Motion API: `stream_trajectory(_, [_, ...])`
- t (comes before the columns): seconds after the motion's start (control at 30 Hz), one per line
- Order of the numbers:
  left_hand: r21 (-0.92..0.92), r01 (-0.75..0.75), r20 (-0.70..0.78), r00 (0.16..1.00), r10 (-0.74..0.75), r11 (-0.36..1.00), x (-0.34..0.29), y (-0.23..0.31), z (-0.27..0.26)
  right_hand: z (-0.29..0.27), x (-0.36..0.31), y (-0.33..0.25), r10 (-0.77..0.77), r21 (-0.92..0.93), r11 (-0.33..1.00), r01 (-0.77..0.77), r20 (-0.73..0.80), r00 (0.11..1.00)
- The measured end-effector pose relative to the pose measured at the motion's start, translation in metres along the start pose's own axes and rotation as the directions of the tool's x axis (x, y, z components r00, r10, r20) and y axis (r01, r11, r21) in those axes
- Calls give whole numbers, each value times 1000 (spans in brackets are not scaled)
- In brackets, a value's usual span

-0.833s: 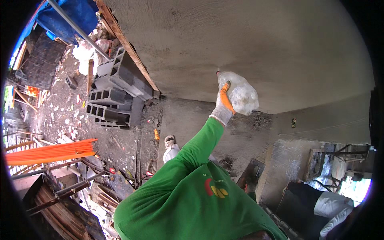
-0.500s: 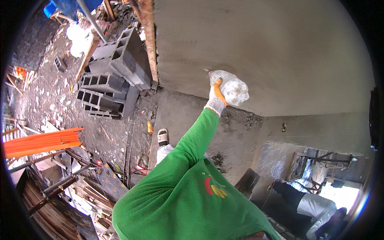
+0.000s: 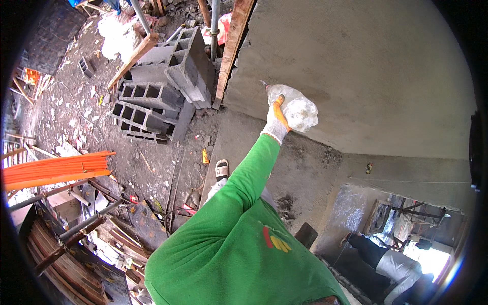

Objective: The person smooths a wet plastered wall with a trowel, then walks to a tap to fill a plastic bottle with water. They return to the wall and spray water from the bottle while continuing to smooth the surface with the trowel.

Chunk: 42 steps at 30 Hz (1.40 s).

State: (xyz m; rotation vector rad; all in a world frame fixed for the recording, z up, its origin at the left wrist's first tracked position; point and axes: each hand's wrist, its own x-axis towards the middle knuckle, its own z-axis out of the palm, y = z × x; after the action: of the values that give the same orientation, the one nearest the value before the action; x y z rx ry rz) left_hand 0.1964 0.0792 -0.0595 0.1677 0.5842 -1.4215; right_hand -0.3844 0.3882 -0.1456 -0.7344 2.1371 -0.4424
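Observation:
My left hand (image 3: 277,120), in a white glove with orange coating, is closed around a clear plastic bag (image 3: 302,113). The bag is crumpled and rounded, with whitish contents I cannot make out. It is held in front of a smooth grey plastered wall (image 3: 366,76); whether it touches the wall I cannot tell. My green-sleeved arm reaches up to it from the lower left. A dark flat board (image 3: 306,235) shows beside my torso, partly hidden by it. My right hand is out of sight.
Hollow concrete blocks (image 3: 190,68) are stacked at the left, near a wooden plank (image 3: 235,51) along the wall's edge. Orange pipes (image 3: 61,170) and scrap wood (image 3: 71,259) lie farther left. Another person (image 3: 396,267) bends down at the lower right.
The view has shifted, so the blocks and plank sit farther right and more floor shows beside them. My left hand keeps its hold on the plastic bag, nearly unmoved in the picture.

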Motion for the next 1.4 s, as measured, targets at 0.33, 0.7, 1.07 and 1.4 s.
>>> stream_trajectory(0.33, [46,-53,214,976,42,997,-54,3,64,28,-18,1,17,23,1000,-17,5,1000])
stream_trajectory(0.7, [-68,188,342,927,-154,980,-105,-65,104,8,-34,-13,56,53,997,-56,-1,998])
stream_trajectory(1.07, [-142,16,269,963,23,990,-95,-77,99,-16,8,-77,-65,-169,983,76,69,995])
stream_trajectory(1.4, [-137,3,76,997,8,991,-34,-147,35,-41,100,-66,-132,-468,862,196,165,977])
